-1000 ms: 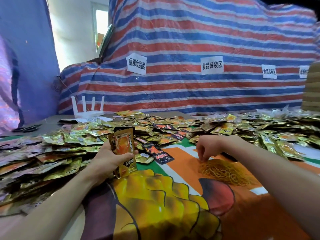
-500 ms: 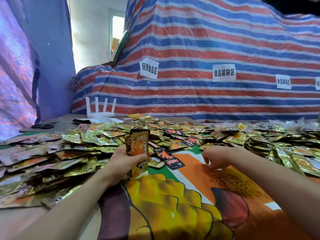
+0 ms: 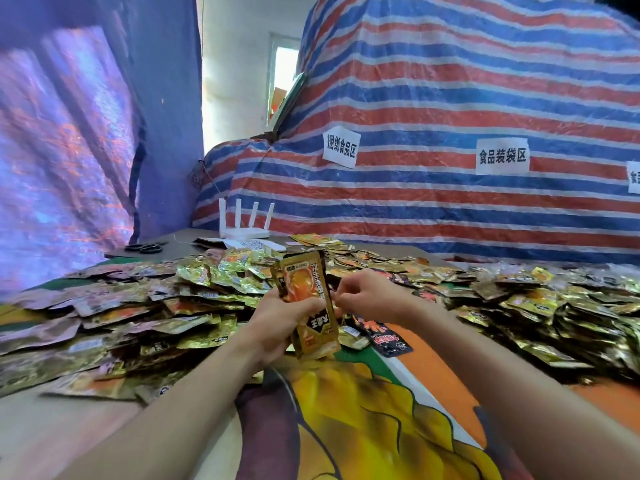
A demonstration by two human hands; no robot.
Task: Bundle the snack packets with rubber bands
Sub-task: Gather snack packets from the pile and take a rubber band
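My left hand (image 3: 277, 327) grips a small upright stack of gold and orange snack packets (image 3: 308, 303) above the table's middle. My right hand (image 3: 367, 296) is right beside the stack's right edge, fingers pinched together; a thin rubber band may be between them, but it is too small to see. Loose gold packets lie heaped to the left (image 3: 121, 317) and to the right (image 3: 554, 313). A black and red packet (image 3: 384, 336) lies flat just below my right hand. The rubber band pile is hidden behind my right forearm.
A colourful printed cloth (image 3: 363, 427) covers the table in front of me. A white router with antennas (image 3: 244, 225) and black scissors (image 3: 145, 247) sit at the back left. A striped tarp (image 3: 450, 98) with paper labels rises behind the table.
My right hand has left the rubber band pile and come up beside the packet stack. My left hand has lifted the stack slightly. The view has tilted up and swung left.
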